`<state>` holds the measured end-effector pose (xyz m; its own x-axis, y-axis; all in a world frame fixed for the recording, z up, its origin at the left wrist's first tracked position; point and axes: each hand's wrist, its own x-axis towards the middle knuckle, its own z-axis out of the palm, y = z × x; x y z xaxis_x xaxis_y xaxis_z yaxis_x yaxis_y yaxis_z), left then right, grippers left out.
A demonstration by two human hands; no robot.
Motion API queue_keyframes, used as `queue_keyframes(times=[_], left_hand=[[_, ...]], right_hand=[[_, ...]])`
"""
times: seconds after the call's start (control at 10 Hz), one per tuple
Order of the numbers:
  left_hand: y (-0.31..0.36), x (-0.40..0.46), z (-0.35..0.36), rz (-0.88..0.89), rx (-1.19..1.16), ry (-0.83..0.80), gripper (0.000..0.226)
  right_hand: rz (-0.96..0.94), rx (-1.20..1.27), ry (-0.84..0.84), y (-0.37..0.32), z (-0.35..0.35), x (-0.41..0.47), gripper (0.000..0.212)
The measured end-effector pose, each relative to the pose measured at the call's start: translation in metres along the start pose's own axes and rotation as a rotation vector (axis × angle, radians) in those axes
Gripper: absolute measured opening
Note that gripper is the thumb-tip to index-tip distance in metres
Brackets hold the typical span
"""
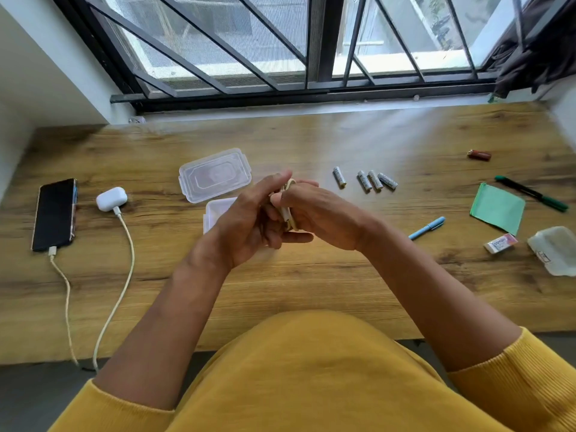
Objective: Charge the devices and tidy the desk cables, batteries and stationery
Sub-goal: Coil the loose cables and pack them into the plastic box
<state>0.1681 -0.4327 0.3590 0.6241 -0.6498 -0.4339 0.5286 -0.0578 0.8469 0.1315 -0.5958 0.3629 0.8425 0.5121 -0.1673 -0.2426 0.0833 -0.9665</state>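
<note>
Both hands meet over the middle of the long wood-grain desk [311, 282], w/ a coiled cream-white cable [288, 210] bunched between them. Left hand [249, 222] has its fingers curled round the coil from the near side, thumb & forefinger reaching up over the top loop; right hand [314, 213] is curled round it from the right, fingers wrapped over the loops, so both grip the cable. Directly behind/under the hands sits a clear rectangular plastic box [216, 212], mostly hidden, & its clear snap-on lid [215, 174] lies flat just beyond it, off the box. Far left: a black smartphone [54, 213] lies face up w/ a beige charging cable [64, 294] plugged into its near end, running off the desk's front edge. Just right of it a white earbud case [111, 198] has a white charging cable [120, 275] plugged in, also running to the front edge. Right of the hands, four silver AA batteries [364, 179] lie loose, one a bit apart from the other three. Further right: a light-blue pen [427, 228], a green square sticky-note pad [497, 208], a dark green-capped marker [531, 193] beside it, a white eraser in a pink-&-white sleeve [500, 243], a crumpled clear plastic wrapper [554, 249] & a small red lighter [479, 155] nearer the window. Yellow sleeves are pushed up both forearms.
</note>
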Motion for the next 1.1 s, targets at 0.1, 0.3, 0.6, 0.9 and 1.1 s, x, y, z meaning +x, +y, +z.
queue_keyframes(times=[0.1,0.3,0.6,0.9,1.1], left_hand=[[0.002,-0.002,-0.006,0.017,0.046,-0.016,0.067],[0.015,-0.005,-0.010,0.070,0.204,-0.134,0.042],[0.019,0.002,-0.017,0.061,0.034,-0.077,0.029],[0.020,0.006,-0.018,0.127,0.119,-0.025,0.031],[0.025,0.005,-0.020,0.220,0.139,-0.033,0.045]], right_hand=[[0.079,0.083,-0.102,-0.003,-0.002,0.001,0.020],[0.143,0.230,-0.230,0.002,-0.008,0.002,0.018],[0.106,0.139,-0.207,-0.001,-0.015,0.004,0.039],[0.043,0.143,-0.127,0.002,-0.018,0.000,0.032],[0.015,0.288,-0.156,-0.001,-0.014,0.002,0.032]])
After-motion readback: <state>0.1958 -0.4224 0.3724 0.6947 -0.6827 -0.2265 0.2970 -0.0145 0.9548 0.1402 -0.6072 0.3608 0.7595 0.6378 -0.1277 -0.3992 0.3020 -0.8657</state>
